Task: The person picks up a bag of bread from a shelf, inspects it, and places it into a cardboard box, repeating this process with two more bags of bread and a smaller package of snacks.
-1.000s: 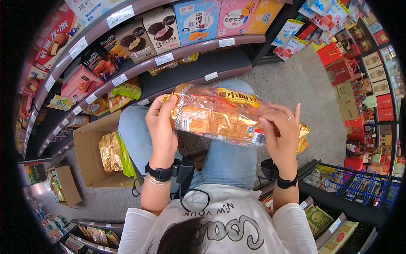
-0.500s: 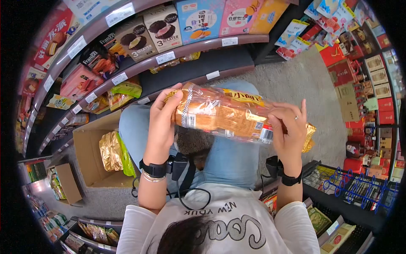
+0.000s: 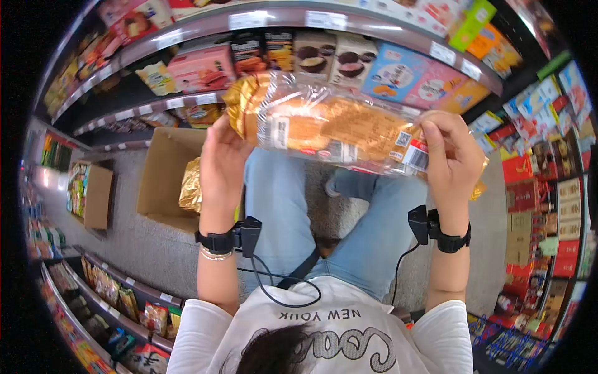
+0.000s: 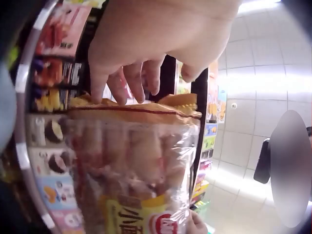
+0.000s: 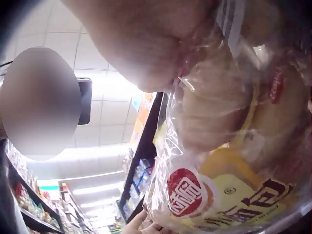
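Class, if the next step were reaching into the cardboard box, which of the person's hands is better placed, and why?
Probably the left hand: it is nearer the cardboard box, its fingers loosely spread, while the right hand grips the bread package.

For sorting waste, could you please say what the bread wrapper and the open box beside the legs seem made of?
Bread wrapper: glossy, see-through, likely plastic film, by its creases and glints. Open box: probably cardboard, matte, with plain brown walls.
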`<state>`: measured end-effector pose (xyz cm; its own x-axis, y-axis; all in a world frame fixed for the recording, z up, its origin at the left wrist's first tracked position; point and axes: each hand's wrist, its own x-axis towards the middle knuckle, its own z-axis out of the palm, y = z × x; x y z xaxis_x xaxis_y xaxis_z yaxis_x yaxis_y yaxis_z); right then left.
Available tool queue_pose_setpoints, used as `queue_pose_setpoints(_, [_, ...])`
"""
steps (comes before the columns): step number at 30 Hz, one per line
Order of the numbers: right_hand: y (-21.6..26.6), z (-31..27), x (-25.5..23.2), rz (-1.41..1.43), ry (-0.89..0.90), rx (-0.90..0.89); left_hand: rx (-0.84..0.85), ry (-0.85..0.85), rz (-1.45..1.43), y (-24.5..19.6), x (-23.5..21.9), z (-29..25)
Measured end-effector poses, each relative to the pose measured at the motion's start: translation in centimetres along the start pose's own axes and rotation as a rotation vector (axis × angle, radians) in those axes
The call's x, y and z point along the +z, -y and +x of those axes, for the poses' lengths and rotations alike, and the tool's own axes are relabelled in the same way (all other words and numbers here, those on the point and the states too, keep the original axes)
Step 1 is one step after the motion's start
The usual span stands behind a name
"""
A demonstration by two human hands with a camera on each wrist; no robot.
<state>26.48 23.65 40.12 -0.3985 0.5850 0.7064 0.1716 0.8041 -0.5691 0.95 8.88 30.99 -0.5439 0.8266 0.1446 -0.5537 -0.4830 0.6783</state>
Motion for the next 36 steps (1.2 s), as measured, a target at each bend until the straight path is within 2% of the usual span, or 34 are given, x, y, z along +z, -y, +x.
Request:
queue_pose_setpoints(3, [1.3,2.5,5.1,0.276,0.03,0.021,0.19,-0.133,0.242,-4.5,-3.6,-1.0])
queue_pose_setpoints(4, [1.6,3.3,7.1,0.392,0.069,0.029,0.253,-0.12,0.334,-6.0,-5.1,-1.3])
queue_pose_setpoints(5, [2.4,4.1,9.1,0.423,0.104,0.018,0.235,-0.276,0.57,-7.9,-6.4,-1.4])
queue_pose_setpoints(7, [4.1,5.5,13.1,0.481,0.171,-0.003,0.427,-0.234,0.827,-11.2,-6.3,-1.9])
queue_pose_setpoints(9, [5.1,6.6,16.8,0.506,0.303,-0.015,0.4,-0.243,1.002,-14.7,-10.8,-1.6])
queue_pose_setpoints(10, [5.2,6.9,18.9,0.535,0.348,-0.016,0.341,-0.3,1.189,-16.5,-12.0,-1.8])
queue_pose_setpoints(11, [5.8,7.0,21.1,0.619,0.379,0.036,0.323,-0.28,1.263,-18.0,-12.9,-2.2])
queue_pose_setpoints(13, [6.0,7.4,25.4,0.634,0.472,0.032,0.275,-0.23,1.408,-21.0,-13.8,-3.1])
queue_pose_setpoints(14, [6.2,7.3,27.4,0.684,0.504,0.034,0.185,-0.253,1.394,-22.3,-15.1,-3.8])
queue_pose_setpoints(17, [6.6,6.1,33.0,0.813,0.602,0.082,0.178,-0.282,1.413,-24.7,-15.0,-5.2])
queue_pose_setpoints(18, [6.8,5.6,34.5,0.849,0.62,0.105,0.166,-0.295,1.392,-25.3,-15.4,-5.4])
queue_pose_setpoints(21, [7.5,4.0,38.3,0.948,0.658,0.161,0.273,-0.251,1.465,-26.5,-15.5,-5.8])
queue_pose_setpoints(25, [7.5,1.9,42.6,1.053,0.679,0.226,0.194,-0.35,1.574,-28.2,-16.8,-6.2])
queue_pose_setpoints(29, [7.3,0.7,46.3,1.037,0.691,0.217,0.226,-0.422,1.673,-28.7,-14.8,-5.5])
queue_pose_setpoints(33, [6.8,-0.4,50.3,0.887,0.584,0.142,0.333,-0.418,1.755,-27.6,-15.3,-4.2])
queue_pose_setpoints(36, [6.7,-1.2,51.9,0.84,0.7,0.159,0.304,-0.48,1.996,-25.8,-15.7,-3.0])
